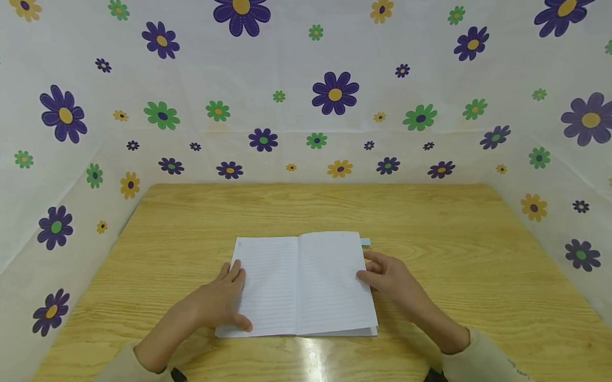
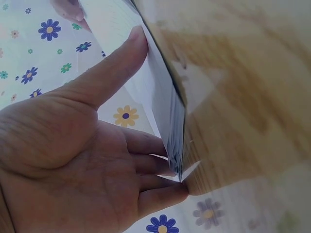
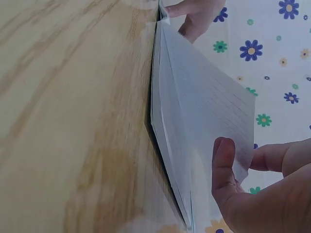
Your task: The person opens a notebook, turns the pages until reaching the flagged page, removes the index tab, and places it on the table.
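Observation:
An open lined notebook lies on the table, its two white pages facing up. My left hand rests on the notebook's left side, thumb over the lower page and fingers spread along the outer edge. In the left wrist view the page edges stand right beside those fingers. With thumb and fingers, my right hand pinches the outer edge of a right-hand page. The right wrist view shows this page raised at an angle above the other sheets, the thumb on its near side.
A pale blue tab sticks out past the notebook's upper right edge. Around the wooden table hangs a white cloth with purple, green and yellow flowers, at the back and both sides.

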The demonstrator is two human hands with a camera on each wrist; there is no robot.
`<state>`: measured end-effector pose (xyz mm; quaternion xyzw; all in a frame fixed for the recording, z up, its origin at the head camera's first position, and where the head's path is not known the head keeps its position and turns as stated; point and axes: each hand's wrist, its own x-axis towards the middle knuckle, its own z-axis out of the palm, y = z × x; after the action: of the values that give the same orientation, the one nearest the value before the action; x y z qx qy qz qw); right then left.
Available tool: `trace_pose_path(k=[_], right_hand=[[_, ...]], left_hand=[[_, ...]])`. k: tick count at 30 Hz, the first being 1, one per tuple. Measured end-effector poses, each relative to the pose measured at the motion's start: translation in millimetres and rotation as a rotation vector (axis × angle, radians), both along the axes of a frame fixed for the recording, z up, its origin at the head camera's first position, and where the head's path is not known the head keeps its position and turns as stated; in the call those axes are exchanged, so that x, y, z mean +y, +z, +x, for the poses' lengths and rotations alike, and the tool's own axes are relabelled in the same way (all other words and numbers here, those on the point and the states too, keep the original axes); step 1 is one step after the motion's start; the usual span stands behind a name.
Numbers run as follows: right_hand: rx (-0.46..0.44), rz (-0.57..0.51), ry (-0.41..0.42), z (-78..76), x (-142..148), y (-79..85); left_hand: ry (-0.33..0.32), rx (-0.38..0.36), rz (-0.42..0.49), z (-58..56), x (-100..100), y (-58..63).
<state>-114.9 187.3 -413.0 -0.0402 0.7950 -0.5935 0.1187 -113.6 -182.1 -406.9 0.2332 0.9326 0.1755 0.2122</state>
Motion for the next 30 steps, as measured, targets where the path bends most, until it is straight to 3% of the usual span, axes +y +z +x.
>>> trace_pose_path(k=[12,25,30], right_hand=[[0.004,-0.183,0.056,0.8,-5.1,2.2],[0.020,-0.220,0.053,1.8,-10.7,3.2],[0.012,-0.215,0.016,2.8,-13.9,4.6]], left_hand=[[0.012,-0.001,-0.007,-0.3,1.3,0.1],[0.020,-0.003,-0.001,-0.7,0.6,-0.1],[0.018,-0.002,-0.001,-0.5,0.5,-0.3]])
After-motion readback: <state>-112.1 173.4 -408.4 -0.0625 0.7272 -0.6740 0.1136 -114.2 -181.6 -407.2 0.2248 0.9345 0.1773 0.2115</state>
